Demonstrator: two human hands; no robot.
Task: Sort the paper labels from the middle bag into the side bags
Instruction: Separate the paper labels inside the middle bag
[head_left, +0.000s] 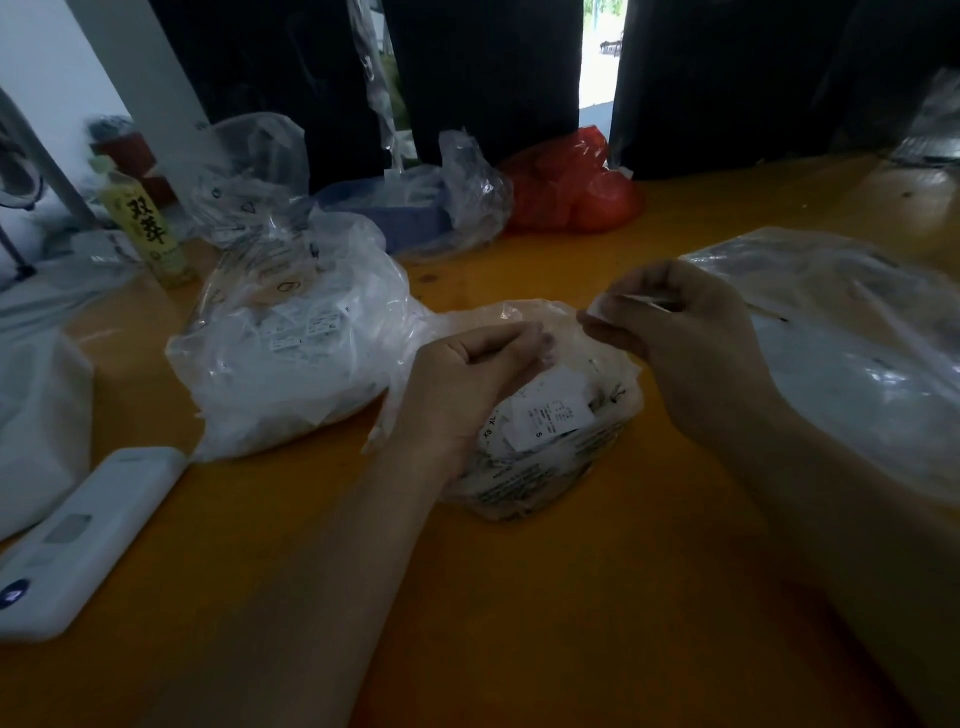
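The right hand (691, 332) pinched a small, thin white paper label (618, 304) between thumb and curled fingers, held up just above the far edge of the middle bag (550, 457). The left hand (467, 384) rested on the near left side of that bag with its fingers curled inward; whether they gripped the plastic or a label could not be told.

The middle bag was a crumpled, translucent plastic sack with dark print on its skin, lying on the smooth orange desk (519, 597) and heaped with loose white paper labels (553, 415), some showing size letters such as S, XS and XL.

Just to its left, touching it, sat the left bag (291, 353), a bulging clear plastic sack, wrinkled and glossy, stuffed with more white labels. To the right lay the right bag (857, 358), a flatter, clear, shiny plastic bag; its contents were too blurred to make out.

Near the left edge lay a white, rounded rectangular device (88, 535) with a small display. Farther back stood a yellow-green bottle (150, 228), another clear bag (249, 171) of labels, a clear bag over something blue (415, 218) and a red plastic bag (571, 187).
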